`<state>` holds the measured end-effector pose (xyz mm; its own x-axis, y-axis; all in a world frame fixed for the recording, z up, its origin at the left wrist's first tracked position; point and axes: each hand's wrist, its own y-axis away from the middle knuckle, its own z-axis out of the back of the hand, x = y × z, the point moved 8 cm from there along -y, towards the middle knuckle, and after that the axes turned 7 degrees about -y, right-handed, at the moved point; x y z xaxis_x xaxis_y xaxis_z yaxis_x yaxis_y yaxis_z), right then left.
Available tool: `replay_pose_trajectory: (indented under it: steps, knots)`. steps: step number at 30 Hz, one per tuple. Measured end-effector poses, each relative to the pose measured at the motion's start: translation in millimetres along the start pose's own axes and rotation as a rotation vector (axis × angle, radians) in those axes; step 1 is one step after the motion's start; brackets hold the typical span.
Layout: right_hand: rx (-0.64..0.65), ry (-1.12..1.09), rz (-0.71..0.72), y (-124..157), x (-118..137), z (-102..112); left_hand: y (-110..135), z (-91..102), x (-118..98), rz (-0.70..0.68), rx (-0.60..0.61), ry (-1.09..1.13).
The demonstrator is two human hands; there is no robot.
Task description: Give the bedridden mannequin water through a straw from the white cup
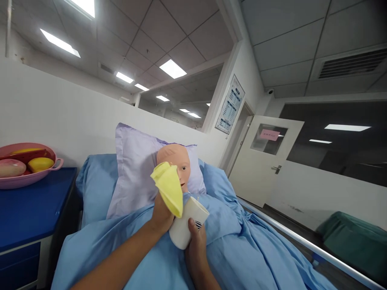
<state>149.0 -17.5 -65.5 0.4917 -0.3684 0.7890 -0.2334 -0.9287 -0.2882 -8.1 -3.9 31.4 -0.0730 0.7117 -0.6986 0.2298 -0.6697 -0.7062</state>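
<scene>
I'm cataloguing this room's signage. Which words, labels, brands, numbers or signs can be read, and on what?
No text is legible.
Framed wall poster: printed lines, too small and blurred.
Pink sign on the door: characters, too blurred.
White cup: black striped mark, no readable letters.

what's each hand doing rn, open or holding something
Left hand: closed, holding the cloth, fingers mostly hidden.
Right hand: closed on the cup, thumb against its side.

A mannequin (173, 153) lies behind the cup (184, 224) and cloth (169, 187).
</scene>
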Motion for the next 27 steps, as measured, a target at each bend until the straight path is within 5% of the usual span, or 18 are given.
replay_pose_trajectory:
  steps: [6, 15, 27]
  knots:
    - [0.004, 0.000, 0.016, 1, 3, -2, -4, -18.3, -24, -0.135, -0.024, -0.008]
    - [-0.093, -0.074, 0.083, 0, 16, 0, -15, -59.0, -3, -0.736, 0.350, -0.647]
    - [-0.077, -0.025, 0.051, 2, 16, -2, 3, -56.4, 29, -0.662, 0.505, -0.758]
